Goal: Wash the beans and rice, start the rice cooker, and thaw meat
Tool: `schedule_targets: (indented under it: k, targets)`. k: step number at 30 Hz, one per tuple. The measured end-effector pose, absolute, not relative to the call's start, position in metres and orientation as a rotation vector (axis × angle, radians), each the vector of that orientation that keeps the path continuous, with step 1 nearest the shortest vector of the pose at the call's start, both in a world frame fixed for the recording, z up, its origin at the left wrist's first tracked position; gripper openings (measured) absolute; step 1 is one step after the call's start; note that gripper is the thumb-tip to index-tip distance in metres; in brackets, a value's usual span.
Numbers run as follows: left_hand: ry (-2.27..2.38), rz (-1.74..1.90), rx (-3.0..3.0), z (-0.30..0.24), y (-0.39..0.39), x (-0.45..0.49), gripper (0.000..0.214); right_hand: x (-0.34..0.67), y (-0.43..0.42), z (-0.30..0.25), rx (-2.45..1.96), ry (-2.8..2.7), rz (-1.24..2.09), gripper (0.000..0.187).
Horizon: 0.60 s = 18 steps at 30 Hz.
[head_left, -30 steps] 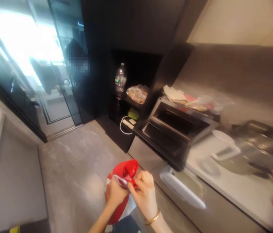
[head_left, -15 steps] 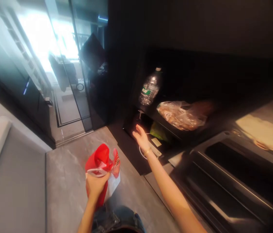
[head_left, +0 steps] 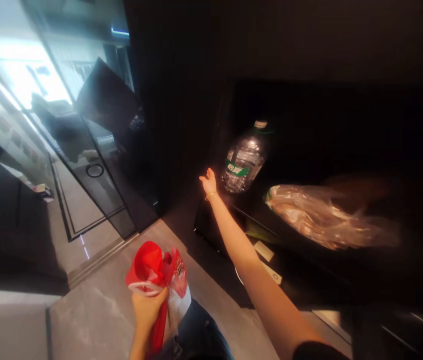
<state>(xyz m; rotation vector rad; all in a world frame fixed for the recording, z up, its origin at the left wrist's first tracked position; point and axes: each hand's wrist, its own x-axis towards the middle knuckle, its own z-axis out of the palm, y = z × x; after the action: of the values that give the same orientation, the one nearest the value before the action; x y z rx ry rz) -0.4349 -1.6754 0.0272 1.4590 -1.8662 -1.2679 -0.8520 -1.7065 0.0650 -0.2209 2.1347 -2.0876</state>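
Note:
My left hand (head_left: 146,307) is closed on a red bag (head_left: 145,267) with a pale band at its upper edge. A crumpled red-and-white printed packet (head_left: 179,275) sticks out beside it; I cannot tell whether it is part of the bag. My right hand (head_left: 208,183) is stretched forward, holding nothing, its fingers apart. Just right of that hand stands a large clear plastic bottle (head_left: 243,162) with a green label and a white cap, on a dark shelf. No contact between hand and bottle shows.
A clear plastic bag (head_left: 314,215) with brownish contents lies right of the bottle. Below, in an open dark compartment, are a pale card (head_left: 264,251) and a white power strip (head_left: 272,273), partly behind my forearm. A glass sliding door (head_left: 94,125) stands at left over the grey floor (head_left: 91,310).
My right hand has risen from the lower compartment to beside the bottle. The view has shifted, with the bottle and clear bag now closer. My left hand still holds the red bag.

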Motion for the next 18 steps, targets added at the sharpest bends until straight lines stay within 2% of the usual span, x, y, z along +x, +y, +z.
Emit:
schedule_targets:
  k: [4,8,14,18]
  targets:
    - [-1.828,-1.385,1.413,0.024,-1.706,-0.493,0.037,-0.863,-1.726,0.039,-0.225,2.353,-2.123,0.060]
    - [-1.881,-1.518,1.396,0.030,-1.734,-0.539,0.039,-0.863,-1.727,0.024,-0.321,2.438,-2.210,0.061]
    - [-2.180,-1.612,1.234,0.015,-1.771,-0.570,0.032,-0.873,-1.719,0.026,-0.250,2.302,-2.183,0.052]
    - [-2.461,-1.630,1.059,-0.003,-1.787,-0.575,0.027,-0.855,-1.705,0.044,-0.372,2.174,-2.106,0.041]
